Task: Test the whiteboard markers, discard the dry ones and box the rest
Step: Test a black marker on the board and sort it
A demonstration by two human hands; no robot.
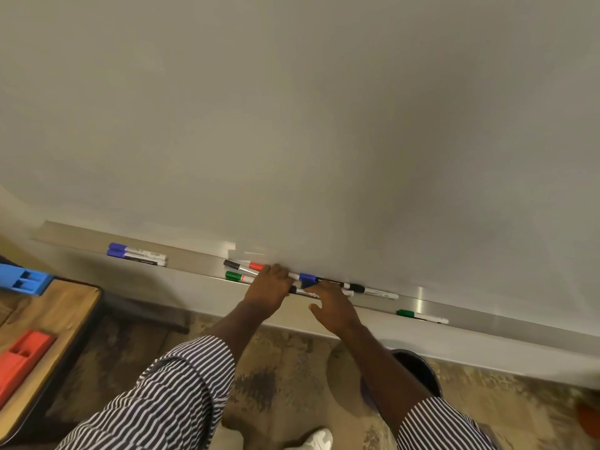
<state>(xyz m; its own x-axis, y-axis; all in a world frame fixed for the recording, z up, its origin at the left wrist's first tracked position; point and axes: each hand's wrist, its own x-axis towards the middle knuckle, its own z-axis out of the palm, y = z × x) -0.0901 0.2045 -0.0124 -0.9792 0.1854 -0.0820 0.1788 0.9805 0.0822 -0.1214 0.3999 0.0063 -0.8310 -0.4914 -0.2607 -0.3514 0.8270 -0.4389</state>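
My left hand [268,285] curls over markers [242,270] on the tray [194,259] under the whiteboard [292,125]; my right hand [331,308], fingers relaxed, hovers just beside, near the blue marker [313,279].

Markers [136,254] on tray [194,259] below whiteboard [292,125]; table [48,306] left.

A wooden table [69,303] stands left on patterned carpet [285,384].
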